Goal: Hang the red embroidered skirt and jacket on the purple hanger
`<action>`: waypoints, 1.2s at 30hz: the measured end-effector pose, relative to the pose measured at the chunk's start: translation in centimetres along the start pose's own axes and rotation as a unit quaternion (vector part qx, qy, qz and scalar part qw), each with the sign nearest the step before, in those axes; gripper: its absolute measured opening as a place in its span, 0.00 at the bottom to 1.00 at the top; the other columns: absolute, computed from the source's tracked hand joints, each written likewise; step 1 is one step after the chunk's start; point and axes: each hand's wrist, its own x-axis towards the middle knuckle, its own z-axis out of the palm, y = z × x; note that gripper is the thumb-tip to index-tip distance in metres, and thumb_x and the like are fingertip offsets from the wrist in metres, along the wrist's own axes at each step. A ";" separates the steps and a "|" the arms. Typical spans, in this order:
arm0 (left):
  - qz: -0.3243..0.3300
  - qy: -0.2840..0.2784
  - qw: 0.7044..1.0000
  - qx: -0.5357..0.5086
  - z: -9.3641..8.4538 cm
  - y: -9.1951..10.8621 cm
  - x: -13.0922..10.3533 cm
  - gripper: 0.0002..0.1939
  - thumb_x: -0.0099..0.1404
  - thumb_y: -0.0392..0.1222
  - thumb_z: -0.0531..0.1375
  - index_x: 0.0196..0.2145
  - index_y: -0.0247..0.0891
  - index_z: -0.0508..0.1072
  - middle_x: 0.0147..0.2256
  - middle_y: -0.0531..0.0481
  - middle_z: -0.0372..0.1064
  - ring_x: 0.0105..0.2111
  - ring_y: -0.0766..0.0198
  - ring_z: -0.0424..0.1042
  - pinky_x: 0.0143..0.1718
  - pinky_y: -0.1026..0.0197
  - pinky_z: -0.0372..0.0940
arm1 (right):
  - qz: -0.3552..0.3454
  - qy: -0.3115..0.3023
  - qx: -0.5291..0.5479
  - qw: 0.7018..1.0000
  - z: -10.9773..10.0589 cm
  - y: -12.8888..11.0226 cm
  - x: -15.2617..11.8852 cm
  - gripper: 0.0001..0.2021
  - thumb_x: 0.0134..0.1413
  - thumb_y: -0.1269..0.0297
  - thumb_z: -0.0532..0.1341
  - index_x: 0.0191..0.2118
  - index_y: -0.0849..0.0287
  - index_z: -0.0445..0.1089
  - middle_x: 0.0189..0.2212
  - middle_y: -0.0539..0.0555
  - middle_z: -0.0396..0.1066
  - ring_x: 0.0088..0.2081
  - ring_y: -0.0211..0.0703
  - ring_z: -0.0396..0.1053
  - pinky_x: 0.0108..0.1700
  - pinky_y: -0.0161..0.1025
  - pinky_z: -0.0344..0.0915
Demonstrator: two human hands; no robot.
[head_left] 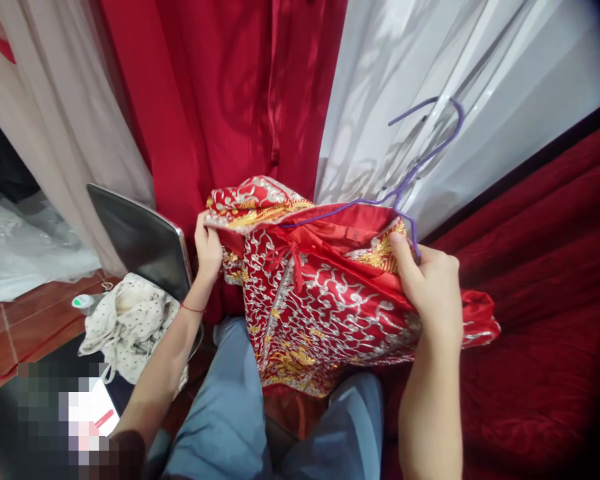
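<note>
A red garment (330,307) with silver and gold embroidery spreads between my hands above my knees. My left hand (209,250) is closed on the edge of its opening at the left. At the right, my right hand (430,273) grips the other side by the gold trim, thumb on top, with the fingertips hidden behind the cloth. A purple wire hanger (405,180) lies partly inside the opening; its hook points up, and one end of it passes beside my right thumb. A red bow hangs at the front opening.
A black chair (140,233) stands at the left, with a dotted white cloth (130,320) on its seat and a small bottle (83,302) nearby. Red curtains (220,87) and white fabric (370,87) hang ahead; dark red drapery (540,320) fills the right.
</note>
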 end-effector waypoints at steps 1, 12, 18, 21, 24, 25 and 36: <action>0.023 0.013 1.000 0.011 -0.5 1.1 1.1 0.18 0.75 0.49 0.44 0.47 0.37 0.68 0.44 0.43 0.72 0.46 0.62 0.72 0.50 0.60 0.66 | 0.003 0.004 0.003 1.000 0.0 0.1 0.0 0.29 0.61 0.39 0.51 0.17 0.54 0.54 0.14 0.49 0.53 0.21 0.39 0.53 0.29 0.39 0.49; 0.056 -0.100 0.919 0.377 -13.8 12.8 -1.4 0.13 0.72 0.45 0.51 0.30 0.42 0.69 0.20 0.54 0.55 0.20 0.65 0.52 0.27 0.60 0.46 | 0.042 -0.025 0.034 0.998 -0.1 0.2 -0.1 0.30 0.58 0.36 0.53 0.17 0.56 0.56 0.15 0.49 0.54 0.23 0.38 0.51 0.30 0.38 0.49; 0.036 -0.117 0.948 0.294 -9.3 7.6 -3.8 0.14 0.70 0.45 0.54 0.29 0.39 0.70 0.19 0.55 0.61 0.20 0.68 0.60 0.26 0.64 0.48 | 0.062 0.004 0.004 0.998 0.2 0.2 -0.2 0.30 0.57 0.35 0.53 0.18 0.56 0.57 0.15 0.50 0.54 0.23 0.40 0.53 0.30 0.38 0.48; 0.074 -0.173 0.938 0.292 -7.9 6.1 -7.0 0.14 0.70 0.45 0.54 0.27 0.39 0.68 0.20 0.53 0.64 0.20 0.67 0.63 0.25 0.64 0.49 | 0.060 0.010 -0.007 0.998 0.3 0.0 -0.5 0.30 0.57 0.35 0.53 0.18 0.56 0.56 0.15 0.49 0.53 0.23 0.40 0.54 0.31 0.39 0.47; 0.104 -0.257 0.927 0.252 -7.3 6.5 -10.6 0.15 0.70 0.45 0.54 0.26 0.40 0.66 0.22 0.52 0.67 0.22 0.65 0.66 0.26 0.63 0.53 | 0.057 0.004 0.003 0.998 0.2 0.0 -0.4 0.30 0.58 0.36 0.53 0.17 0.56 0.55 0.15 0.48 0.51 0.23 0.38 0.52 0.31 0.38 0.47; 0.103 -0.280 0.924 0.241 -7.0 6.8 -11.6 0.14 0.69 0.45 0.55 0.26 0.40 0.66 0.23 0.52 0.69 0.23 0.64 0.68 0.27 0.62 0.54 | 0.057 0.002 0.009 0.998 0.2 0.1 -0.3 0.30 0.57 0.37 0.54 0.17 0.56 0.54 0.15 0.48 0.50 0.23 0.38 0.51 0.30 0.38 0.47; -0.050 -0.184 0.949 0.252 -1.9 1.7 -11.6 0.10 0.59 0.41 0.61 0.40 0.43 0.67 0.44 0.44 0.72 0.48 0.49 0.70 0.36 0.55 0.66 | 0.060 0.001 0.002 0.998 0.2 -0.4 -0.7 0.30 0.58 0.37 0.54 0.17 0.56 0.52 0.15 0.47 0.49 0.22 0.37 0.51 0.30 0.38 0.47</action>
